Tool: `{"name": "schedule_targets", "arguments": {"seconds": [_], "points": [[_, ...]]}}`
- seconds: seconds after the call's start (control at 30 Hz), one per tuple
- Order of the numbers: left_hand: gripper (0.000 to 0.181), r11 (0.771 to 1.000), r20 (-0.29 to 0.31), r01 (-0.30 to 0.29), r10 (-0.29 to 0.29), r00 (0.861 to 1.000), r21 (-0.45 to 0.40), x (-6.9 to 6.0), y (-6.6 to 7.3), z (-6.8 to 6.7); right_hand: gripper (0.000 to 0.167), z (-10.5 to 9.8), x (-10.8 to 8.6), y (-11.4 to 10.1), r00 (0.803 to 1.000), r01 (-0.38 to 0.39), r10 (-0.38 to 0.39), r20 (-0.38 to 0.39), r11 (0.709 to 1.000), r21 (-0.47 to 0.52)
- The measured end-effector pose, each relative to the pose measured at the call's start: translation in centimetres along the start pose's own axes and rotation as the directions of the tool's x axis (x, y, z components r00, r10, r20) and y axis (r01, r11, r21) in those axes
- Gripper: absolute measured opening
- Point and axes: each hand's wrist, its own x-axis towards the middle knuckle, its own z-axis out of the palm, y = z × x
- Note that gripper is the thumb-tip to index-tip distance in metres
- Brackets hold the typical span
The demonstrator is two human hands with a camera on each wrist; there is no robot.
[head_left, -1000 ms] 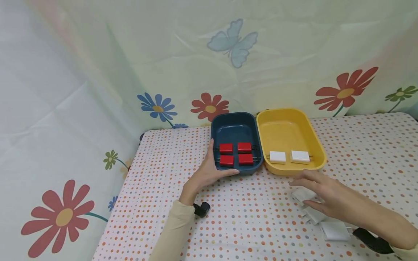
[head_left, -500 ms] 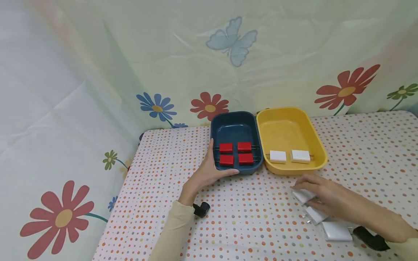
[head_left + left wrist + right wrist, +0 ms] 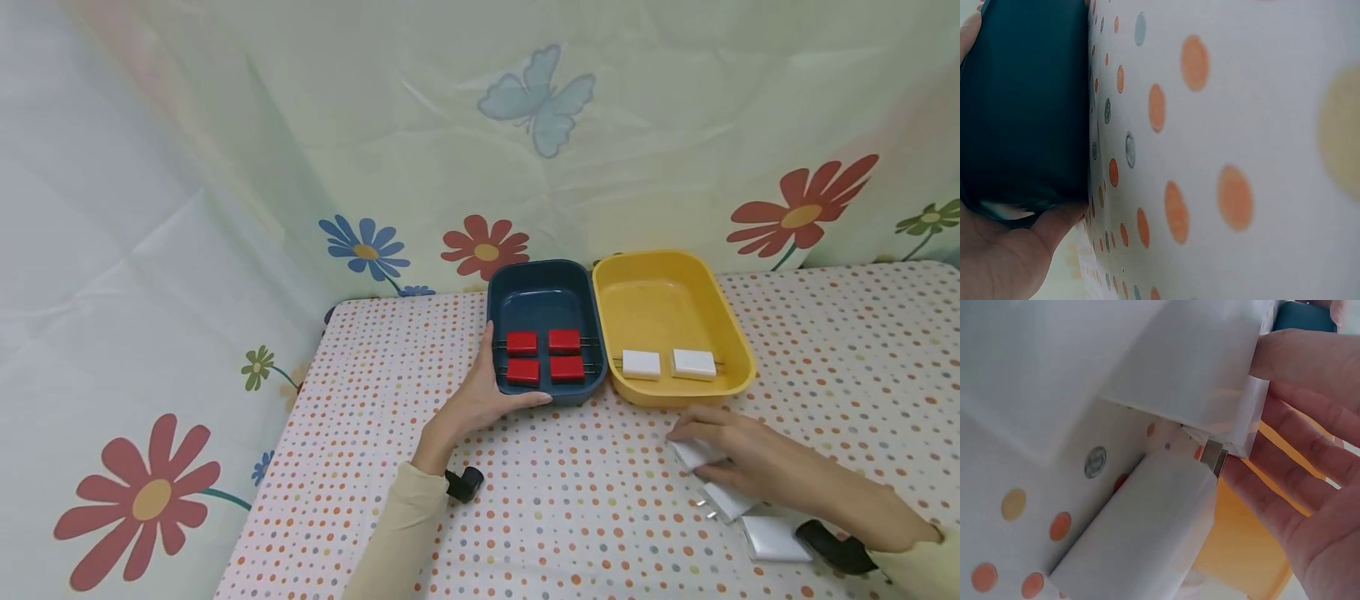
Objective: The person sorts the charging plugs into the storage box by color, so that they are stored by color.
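Note:
My left hand (image 3: 468,404) holds the near left corner of a dark blue tray (image 3: 536,308), fingers along its left side and thumb along its front edge. Several red plug adapters (image 3: 566,368) with thin metal prongs lie in that tray. To the right, my right hand (image 3: 765,462) pinches a white plug adapter (image 3: 696,452) between thumb and fingers, low over the table. Two more loose white adapters lie below it: one (image 3: 726,502) has its prongs pointing left, the other (image 3: 776,539) sits nearer me. In the right wrist view, white adapters (image 3: 1141,531) crowd close to the fingers.
A yellow tray (image 3: 656,312) stands against the blue one's right side, with two white adapters (image 3: 641,364) near its front wall. Beneath everything is a dotted tablecloth (image 3: 585,492). A flower-printed curtain (image 3: 420,150) hangs behind and at the left.
My right hand has lowered onto the farthest loose white adapter, and its fingers have closed on it. My left hand has stayed at the blue tray.

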Motion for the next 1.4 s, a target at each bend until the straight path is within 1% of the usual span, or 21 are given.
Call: {"name": "schedule_targets", "arguments": {"seconds": [0.23,0.47,0.57,0.77,0.83,0.97,1.1,1.2,1.27,1.33,1.4], "points": [[0.130,1.000,0.003,0.013,-0.013,1.000,-0.004,-0.1,0.0,0.0,0.041,0.0,0.1,-0.3,0.999,0.035,-0.035,-0.006,0.999,-0.007],[0.131,1.000,0.005,-0.004,0.004,1.000,-0.006,0.0,0.0,0.0,0.044,0.1,0.4,-0.6,1.000,0.022,-0.022,0.004,0.998,-0.055],[0.131,1.000,0.007,-0.006,0.006,1.000,-0.010,0.1,-0.1,0.1,0.045,0.3,0.5,-0.5,1.000,0.027,-0.027,-0.006,0.998,-0.052],[0.131,1.000,0.005,-0.017,0.018,1.000,-0.021,0.1,-0.2,0.1,0.044,0.1,0.5,-0.5,1.000,0.000,0.000,0.002,0.999,-0.044],[0.131,1.000,0.003,-0.018,0.018,1.000,-0.021,0.1,-0.2,0.1,0.044,-0.1,0.4,-0.6,1.000,0.002,-0.002,-0.005,0.999,-0.046],[0.131,1.000,0.005,-0.012,0.012,1.000,-0.014,0.1,-0.1,0.0,0.045,-0.8,-0.4,-0.6,0.998,0.040,-0.042,-0.045,0.997,-0.061],[0.130,1.000,0.002,-0.006,0.006,1.000,-0.009,0.0,0.0,0.0,0.046,-2.0,-1.3,-0.6,0.991,0.084,-0.092,-0.094,0.992,-0.093],[0.130,1.000,-0.003,-0.010,0.010,1.000,-0.012,-0.1,0.2,0.0,0.051,-3.2,-1.7,-0.5,0.975,0.128,-0.151,-0.162,0.981,-0.143],[0.130,1.000,-0.002,-0.017,0.017,1.000,-0.018,-0.1,0.3,0.0,0.056,-4.1,-1.8,-0.4,0.953,0.168,-0.207,-0.223,0.969,-0.183],[0.130,1.000,0.000,-0.019,0.019,1.000,-0.019,-0.1,0.2,0.0,0.060,-5.0,-1.7,-0.4,0.928,0.186,-0.247,-0.281,0.956,-0.227],[0.131,1.000,0.000,-0.018,0.018,1.000,-0.021,-0.1,0.2,0.0,0.062,-6.1,-1.4,-0.4,0.912,0.191,-0.265,-0.315,0.950,-0.245]]}}
